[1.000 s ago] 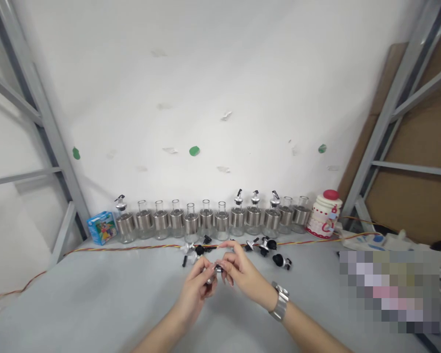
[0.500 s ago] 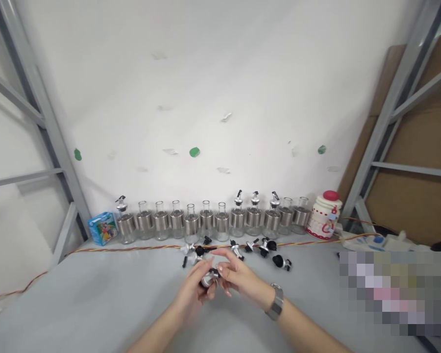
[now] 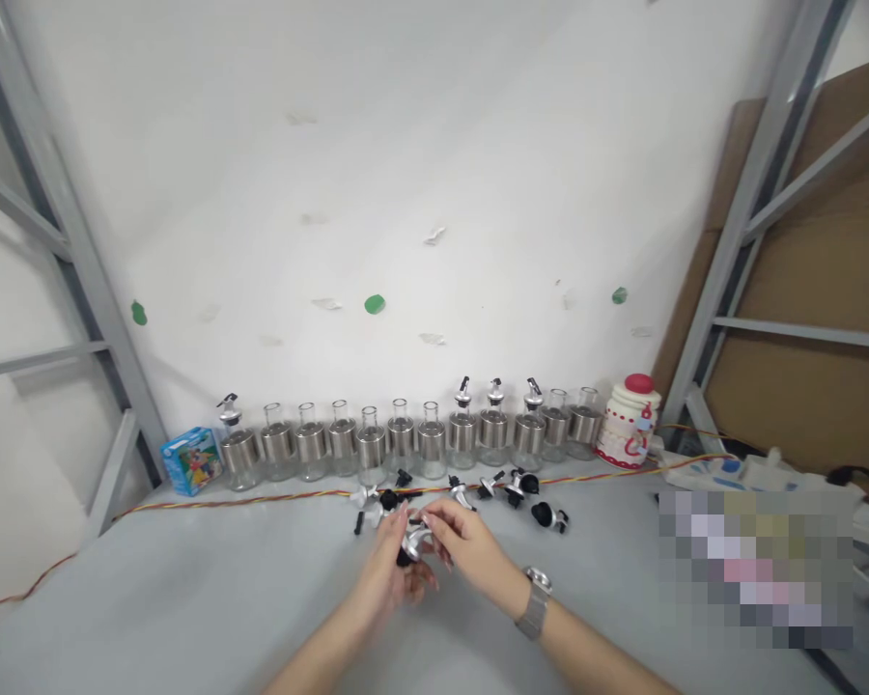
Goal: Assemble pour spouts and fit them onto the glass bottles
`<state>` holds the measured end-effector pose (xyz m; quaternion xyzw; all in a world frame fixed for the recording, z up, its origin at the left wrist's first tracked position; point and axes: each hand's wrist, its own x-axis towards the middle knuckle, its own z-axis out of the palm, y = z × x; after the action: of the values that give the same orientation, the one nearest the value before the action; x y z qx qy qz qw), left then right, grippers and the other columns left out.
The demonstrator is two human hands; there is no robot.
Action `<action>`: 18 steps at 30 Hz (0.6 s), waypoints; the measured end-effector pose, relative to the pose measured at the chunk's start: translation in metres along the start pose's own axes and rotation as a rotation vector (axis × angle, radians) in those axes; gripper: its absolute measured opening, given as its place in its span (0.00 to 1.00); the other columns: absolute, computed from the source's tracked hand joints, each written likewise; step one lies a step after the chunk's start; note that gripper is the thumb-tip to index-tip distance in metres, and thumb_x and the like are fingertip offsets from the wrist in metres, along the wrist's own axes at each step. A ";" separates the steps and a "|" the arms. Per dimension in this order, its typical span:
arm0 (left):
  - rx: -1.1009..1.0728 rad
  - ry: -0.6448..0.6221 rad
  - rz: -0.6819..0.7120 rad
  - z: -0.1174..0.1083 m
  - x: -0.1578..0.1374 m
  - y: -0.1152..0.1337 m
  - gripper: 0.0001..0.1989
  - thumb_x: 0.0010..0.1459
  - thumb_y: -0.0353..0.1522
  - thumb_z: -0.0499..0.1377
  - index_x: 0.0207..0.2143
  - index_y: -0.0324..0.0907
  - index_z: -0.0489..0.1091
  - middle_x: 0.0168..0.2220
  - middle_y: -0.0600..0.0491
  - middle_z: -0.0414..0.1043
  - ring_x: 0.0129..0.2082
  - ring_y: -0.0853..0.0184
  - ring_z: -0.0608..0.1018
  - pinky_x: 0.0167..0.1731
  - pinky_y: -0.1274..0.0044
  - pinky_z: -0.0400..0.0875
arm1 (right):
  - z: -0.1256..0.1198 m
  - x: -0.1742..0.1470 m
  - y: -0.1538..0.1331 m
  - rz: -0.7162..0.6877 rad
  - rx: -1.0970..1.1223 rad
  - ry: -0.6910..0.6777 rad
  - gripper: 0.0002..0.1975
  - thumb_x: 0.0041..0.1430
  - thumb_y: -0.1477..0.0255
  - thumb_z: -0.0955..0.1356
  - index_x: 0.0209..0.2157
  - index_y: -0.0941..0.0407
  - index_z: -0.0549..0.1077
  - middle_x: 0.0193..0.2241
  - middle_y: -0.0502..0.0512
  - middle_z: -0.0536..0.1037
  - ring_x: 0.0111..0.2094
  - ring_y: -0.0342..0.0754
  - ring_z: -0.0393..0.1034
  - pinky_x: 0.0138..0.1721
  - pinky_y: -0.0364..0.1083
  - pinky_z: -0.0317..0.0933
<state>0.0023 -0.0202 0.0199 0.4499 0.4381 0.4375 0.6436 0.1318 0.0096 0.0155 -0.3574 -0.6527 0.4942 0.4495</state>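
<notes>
The left hand [image 3: 383, 569] holds a shiny, rounded pourer [image 3: 415, 543]; right hand [image 3: 470, 542] narrowed beside it, grip unclear. Beyond the fingers: metal-banded glass bottles [image 3: 371, 447], four stoppered.

On the table [image 3: 188, 598], bottles [image 3: 371, 447] are lined along the far wall [image 3: 478, 193], flanked by a box [image 3: 190, 461] left and a jar [image 3: 627, 430] right; loose pourers [image 3: 543, 514] are scattered nearer, along a cable [image 3: 261, 500].

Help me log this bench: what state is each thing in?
Held pourer, in left hand
Right hand, fingers at pourer
Four bottles, upright, pourers fitted
Eight bottles, upright, open
Loose pourers, lying on table
Jar, upright, red lid on
Blue box, standing
Twisted wire, stretched out
Watch, worn
</notes>
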 end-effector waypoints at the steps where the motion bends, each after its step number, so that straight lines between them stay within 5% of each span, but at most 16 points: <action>1: 0.146 0.057 0.101 -0.003 0.000 0.000 0.26 0.54 0.49 0.42 0.48 0.43 0.52 0.34 0.50 0.65 0.26 0.67 0.72 0.18 0.79 0.61 | -0.003 0.001 0.000 -0.002 -0.068 0.022 0.14 0.55 0.60 0.60 0.31 0.57 0.67 0.15 0.44 0.61 0.15 0.38 0.54 0.17 0.39 0.51; 3: 0.507 0.179 0.372 -0.012 0.001 0.001 0.23 0.55 0.45 0.46 0.49 0.43 0.55 0.43 0.46 0.62 0.39 0.61 0.71 0.32 0.72 0.66 | -0.011 0.002 0.001 -0.014 -0.244 0.086 0.13 0.57 0.63 0.58 0.32 0.57 0.67 0.15 0.45 0.62 0.17 0.41 0.58 0.20 0.41 0.54; 6: 0.983 0.335 0.650 -0.030 0.005 0.004 0.15 0.55 0.38 0.49 0.44 0.44 0.63 0.47 0.46 0.59 0.48 0.59 0.64 0.47 0.66 0.58 | -0.025 0.003 0.001 -0.078 -0.566 0.202 0.13 0.59 0.67 0.57 0.35 0.56 0.68 0.24 0.52 0.69 0.27 0.46 0.65 0.30 0.45 0.58; 9: 1.236 0.480 0.622 -0.043 0.012 0.005 0.15 0.55 0.33 0.49 0.45 0.43 0.63 0.47 0.46 0.60 0.48 0.58 0.63 0.46 0.66 0.58 | -0.035 0.003 -0.001 -0.157 -0.898 0.298 0.12 0.59 0.70 0.57 0.39 0.57 0.67 0.34 0.58 0.69 0.37 0.51 0.64 0.39 0.49 0.57; 13: 1.385 0.479 0.490 -0.049 0.018 0.000 0.18 0.53 0.31 0.52 0.48 0.42 0.62 0.45 0.46 0.62 0.46 0.58 0.64 0.44 0.69 0.59 | -0.033 0.005 -0.006 -0.231 -1.156 0.344 0.11 0.59 0.74 0.57 0.40 0.58 0.67 0.34 0.59 0.68 0.38 0.52 0.62 0.40 0.49 0.55; 18: 1.380 0.453 0.423 -0.049 0.021 -0.005 0.20 0.53 0.28 0.50 0.50 0.42 0.60 0.44 0.46 0.62 0.45 0.60 0.64 0.43 0.72 0.59 | -0.016 0.027 -0.005 -0.296 -1.245 0.072 0.15 0.54 0.83 0.58 0.41 0.57 0.68 0.37 0.57 0.68 0.40 0.50 0.60 0.42 0.47 0.54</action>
<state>-0.0390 0.0081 0.0015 0.7244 0.6384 0.2600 0.0123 0.1373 0.0383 0.0281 -0.4739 -0.8445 -0.0568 0.2429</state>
